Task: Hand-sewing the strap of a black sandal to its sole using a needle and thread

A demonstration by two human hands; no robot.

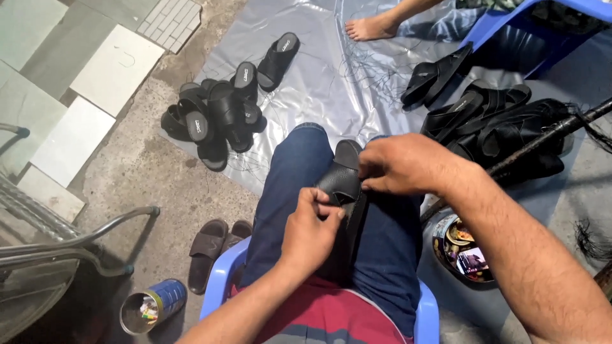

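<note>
1. Seated on a blue plastic chair (220, 280), the person wears blue jeans (296, 185) and a red shirt, and both bare forearms reach in from the bottom of the view over the lap.
2. Grey plastic sheeting (331, 83) covers the concrete floor ahead, with a heap of black slide sandals (213, 118) on its left part and a second heap of sandals (494, 124) on its right.
3. Across the lap lies one black slide sandal (344, 185), resting between the thighs. Its long axis runs away from the body, one end up near the knees and the other hidden low between the legs.
4. Right hand (405, 164) comes in from the right and sits at the sandal's far end, fingers closed on the strap's right edge.
5. Left hand (312, 226) is nearer the body, directly below the strap, fingers curled and pinching its lower left edge. Both hands touch the sandal, so the strap lies between them.
6. Smaller things around: a brown pair of sandals (213, 248) beside the chair, an open blue tin (153, 306) lying on the floor at lower left, and a round tin of small items (459, 248) at right. Another person's bare foot (370, 27) rests on the sheeting at top.
</note>
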